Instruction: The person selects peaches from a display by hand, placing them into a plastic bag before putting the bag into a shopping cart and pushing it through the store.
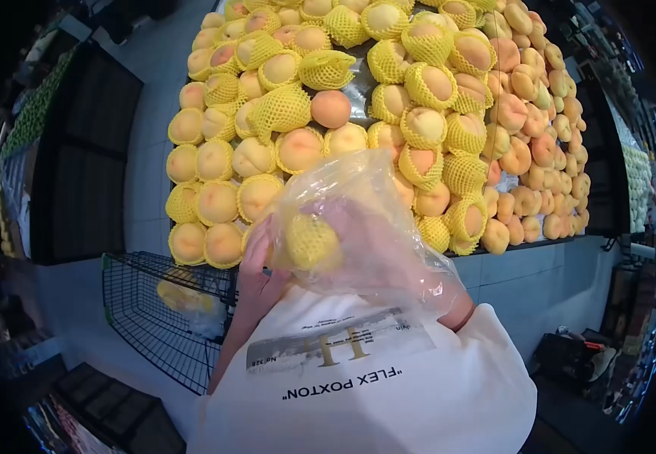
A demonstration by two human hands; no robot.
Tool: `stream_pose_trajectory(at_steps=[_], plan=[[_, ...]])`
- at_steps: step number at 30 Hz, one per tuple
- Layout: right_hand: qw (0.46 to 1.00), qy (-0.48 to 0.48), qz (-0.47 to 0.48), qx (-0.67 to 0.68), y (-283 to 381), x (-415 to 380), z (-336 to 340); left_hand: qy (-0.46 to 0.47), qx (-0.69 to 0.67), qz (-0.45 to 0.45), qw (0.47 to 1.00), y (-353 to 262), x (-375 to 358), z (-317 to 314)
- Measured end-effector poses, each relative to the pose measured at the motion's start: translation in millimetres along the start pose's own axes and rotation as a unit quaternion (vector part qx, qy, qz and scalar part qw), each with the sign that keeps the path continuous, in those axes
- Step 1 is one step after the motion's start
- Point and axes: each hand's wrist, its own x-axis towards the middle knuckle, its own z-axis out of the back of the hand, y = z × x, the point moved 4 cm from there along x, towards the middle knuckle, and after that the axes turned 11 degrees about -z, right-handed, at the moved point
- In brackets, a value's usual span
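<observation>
A clear plastic bag [388, 189] is spread in front of my chest, over the near edge of the fruit display. Inside it, seen through the film, is a peach in a yellow foam net [311, 240]. My right hand [358, 231] is inside the bag, its fingers curled against the netted peach; the plastic blurs their outline. At the bag's left side, my left hand [258, 261] grips the plastic beside the peach. Just beyond the bag lie netted peaches [300, 149] and a bare peach [331, 109].
Flat peaches [525, 200] are heaped on the display's right side. At the lower left stands a wire shopping cart [154, 325] holding a bag of yellow-netted fruit [189, 295]. A dark stand [89, 159] is farther left, and a dark bag [574, 363] sits at the lower right.
</observation>
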Motion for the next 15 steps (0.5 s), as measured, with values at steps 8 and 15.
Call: stream_pose_trajectory(at_steps=[8, 15], plan=[[0.965, -0.201, -0.010, 0.169, -40, -26, 95, -0.066, 0.044, 0.060, 0.995, 27, -19, 6], [0.943, -0.324, -0.054, 0.058, -70, 31, 114, -0.017, 0.155, 0.043, 0.987, 21, -30, 22]])
